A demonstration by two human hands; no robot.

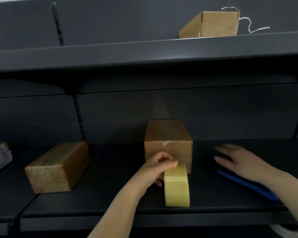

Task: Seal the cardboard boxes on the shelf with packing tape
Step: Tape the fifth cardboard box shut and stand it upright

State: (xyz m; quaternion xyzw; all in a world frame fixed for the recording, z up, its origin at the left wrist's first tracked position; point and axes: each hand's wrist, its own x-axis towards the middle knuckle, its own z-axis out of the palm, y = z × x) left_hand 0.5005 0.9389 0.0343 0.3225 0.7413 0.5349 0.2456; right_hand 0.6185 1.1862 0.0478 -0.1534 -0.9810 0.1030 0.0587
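A dark shelf (pixel 110 194) fills the frame. Three boxes show: one at lower left (pixel 58 166), one at centre (pixel 168 143), one at upper right (pixel 212 24) on the higher shelf. At lower right, a blue tool (pixel 248 185) lies under the right hand (pixel 239 164), fingers spread and grasping nothing (blurred). The left hand (pixel 159 169) grips the tape roll (pixel 176 186), standing on edge just before the centre box.

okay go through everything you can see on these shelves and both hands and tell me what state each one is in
Left hand: grips the tape roll.
Tape roll: standing on edge on the lower shelf.
Right hand: fingers straight, blurred, over the blue tool.
Blue tool: lying flat.
Middle box: closed, taped.
Left box: closed, taped over.
Top-shelf box: closed.
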